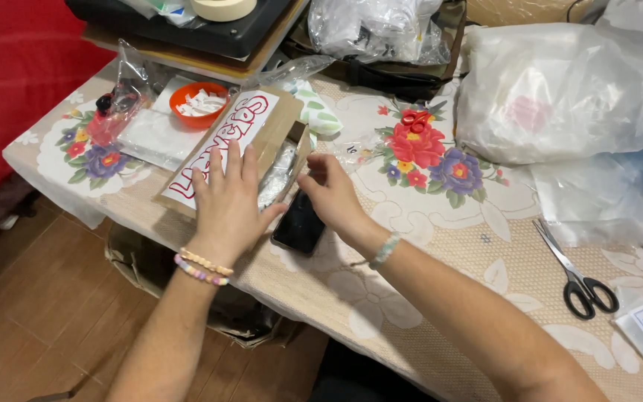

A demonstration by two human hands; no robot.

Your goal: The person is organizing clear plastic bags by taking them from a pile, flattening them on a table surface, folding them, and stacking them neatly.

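Your left hand (226, 197) lies flat, fingers spread, on the lid of the cardboard box (221, 152) near the front left edge of the surface (440, 246). It pinches nothing and simply presses down on the flap with the red lettering. Your right hand (333, 195) sits just beside the box's open right end, its fingers curled together at the flap there; whether they actually pinch the flap you cannot tell from this view. Under that hand's palm a dark phone (299, 225) lies on the surface, touching the box's near corner.

The box's long axis runs from the front edge diagonally away towards the orange bowl (198, 103) at the back left. Its open end faces right, so your right hand is the nearer one. The scissors (578, 274) lie well apart, towards the right edge.
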